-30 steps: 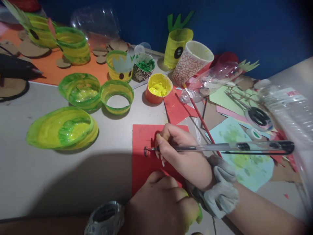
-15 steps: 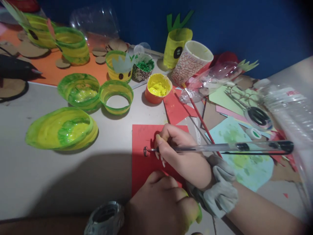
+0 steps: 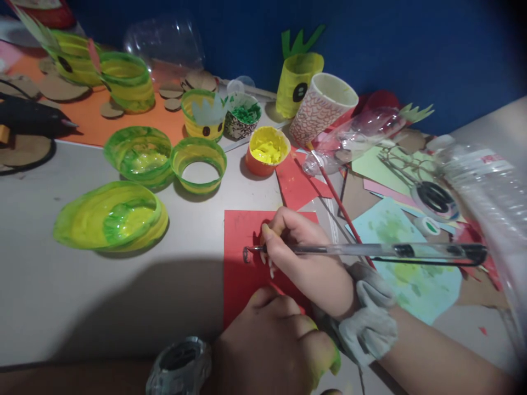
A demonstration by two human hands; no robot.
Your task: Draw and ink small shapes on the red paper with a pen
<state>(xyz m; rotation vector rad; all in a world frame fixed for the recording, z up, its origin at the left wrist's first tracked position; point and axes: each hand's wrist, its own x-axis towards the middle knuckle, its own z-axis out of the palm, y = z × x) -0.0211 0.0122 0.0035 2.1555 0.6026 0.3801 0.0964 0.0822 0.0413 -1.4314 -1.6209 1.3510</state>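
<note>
My right hand [image 3: 302, 249] is closed round a black gel pen [image 3: 349, 250], a clear-barrelled one held almost level. Its tip touches a sheet of red paper [image 3: 236, 296], at a small dark looped mark [image 3: 246, 254]. Below it my left hand [image 3: 272, 345], wearing a watch [image 3: 180, 365] and with green-yellow paint on its fingers, lies curled over the paper's lower part and holds it against the table. The fingertips of this hand are partly hidden. A grey scrunchie [image 3: 368, 315] circles my right wrist.
Green-and-yellow painted bottle pieces [image 3: 111, 216] stand on the left. Behind the paper are a cup of yellow paint [image 3: 268, 152] and a patterned paper cup [image 3: 323, 107]. A paintbrush [image 3: 335, 192], scissors [image 3: 432, 195] and paper scraps lie right. A black glue gun [image 3: 35, 118] is far left.
The view has shifted slightly, so the things at the left appear a little further right. The pen's rear end has tilted slightly; both hands keep nearly the same place.
</note>
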